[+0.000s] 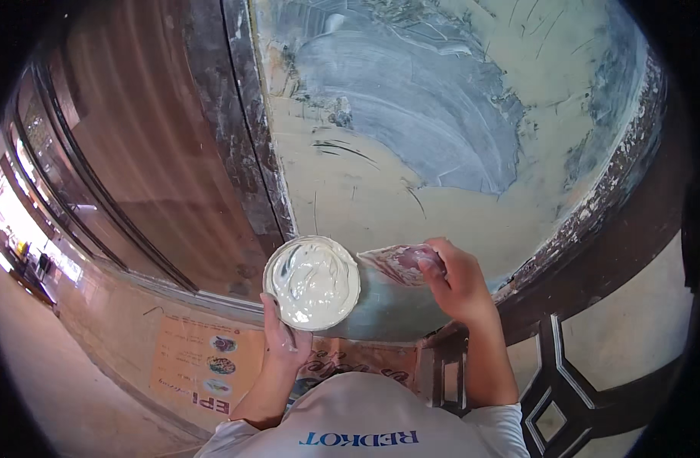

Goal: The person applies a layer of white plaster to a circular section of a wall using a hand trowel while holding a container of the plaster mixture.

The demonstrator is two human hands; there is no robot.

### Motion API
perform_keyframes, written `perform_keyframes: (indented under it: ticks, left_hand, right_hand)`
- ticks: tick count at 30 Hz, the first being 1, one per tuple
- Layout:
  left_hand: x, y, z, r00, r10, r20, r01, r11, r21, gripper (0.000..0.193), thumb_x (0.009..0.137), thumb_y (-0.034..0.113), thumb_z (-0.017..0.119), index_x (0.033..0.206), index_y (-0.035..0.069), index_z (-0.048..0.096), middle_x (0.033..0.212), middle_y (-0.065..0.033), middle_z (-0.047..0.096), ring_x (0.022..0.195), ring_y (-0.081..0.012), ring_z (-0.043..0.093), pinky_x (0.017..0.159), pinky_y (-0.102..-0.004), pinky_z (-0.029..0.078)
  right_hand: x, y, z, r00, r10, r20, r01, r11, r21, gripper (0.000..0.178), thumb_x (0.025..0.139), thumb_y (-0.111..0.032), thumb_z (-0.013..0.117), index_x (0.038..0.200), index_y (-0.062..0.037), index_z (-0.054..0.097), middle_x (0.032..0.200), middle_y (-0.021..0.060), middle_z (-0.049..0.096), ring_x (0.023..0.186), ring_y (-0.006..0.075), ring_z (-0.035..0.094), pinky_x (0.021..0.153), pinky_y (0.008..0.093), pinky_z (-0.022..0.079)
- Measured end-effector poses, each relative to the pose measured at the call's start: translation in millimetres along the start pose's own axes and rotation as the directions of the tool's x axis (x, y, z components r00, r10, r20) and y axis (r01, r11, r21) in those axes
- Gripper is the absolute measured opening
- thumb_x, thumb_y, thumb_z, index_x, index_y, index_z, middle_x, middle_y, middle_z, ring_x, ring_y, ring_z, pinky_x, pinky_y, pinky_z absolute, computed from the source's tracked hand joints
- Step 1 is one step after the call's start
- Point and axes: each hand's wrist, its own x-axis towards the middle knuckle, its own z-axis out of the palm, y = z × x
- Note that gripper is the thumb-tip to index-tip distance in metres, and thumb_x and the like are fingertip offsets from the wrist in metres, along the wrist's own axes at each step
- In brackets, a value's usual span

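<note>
My left hand (286,336) supports a round tub (270,299) from its near left side, with the thumb at the rim. Glossy off-white putty (315,282), swirled and ridged, fills the tub. Just right of the tub, my right hand (458,281) is closed around a putty knife (399,263). Its broad blade is smeared with pale putty and points left, its tip close to the tub's rim. Beyond both hands stands a wall panel (380,198), coated in pale cream putty, with a bluish-grey patch (411,99) in its upper middle.
A dark wooden frame (243,114) borders the panel on the left, beside brown glossy panes (159,168). On the right runs a putty-spattered dark edge (617,168). A printed orange-brown sheet (189,355) lies on the floor. Dark lattice woodwork (567,382) stands at lower right.
</note>
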Motion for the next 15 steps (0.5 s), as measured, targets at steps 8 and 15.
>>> perform_keyframes:
  ticks: [8,15]
  left_hand:
    - [-4.9,-4.8,-4.0,0.975,0.207,-0.081,-0.2,0.976,0.085,0.065,0.101,0.054,0.035,0.149,0.01,0.031,0.15,-0.0069,0.039,0.137,-0.023,0.039,0.115,-0.04,0.031]
    - [2.2,6.1,-14.4,0.959,0.282,-0.035,-0.279,0.958,0.073,0.062,0.102,0.051,0.036,0.148,0.011,0.03,0.15,-0.0064,0.038,0.137,-0.0238,0.038,0.115,-0.0409,0.03]
  right_hand:
    - [9.7,-27.5,16.1,0.994,-0.009,0.112,0.044,0.947,-0.317,0.018,0.088,-0.009,0.056,0.106,-0.0085,0.059,0.086,0.0144,0.063,0.085,0.0356,0.061,0.072,0.0439,0.048]
    - [13.9,-25.3,29.5,0.985,-0.144,0.1,0.166,0.946,-0.277,0.027,0.083,-0.001,0.057,0.109,-0.0091,0.059,0.092,0.0108,0.063,0.088,0.0329,0.061,0.075,0.0426,0.049]
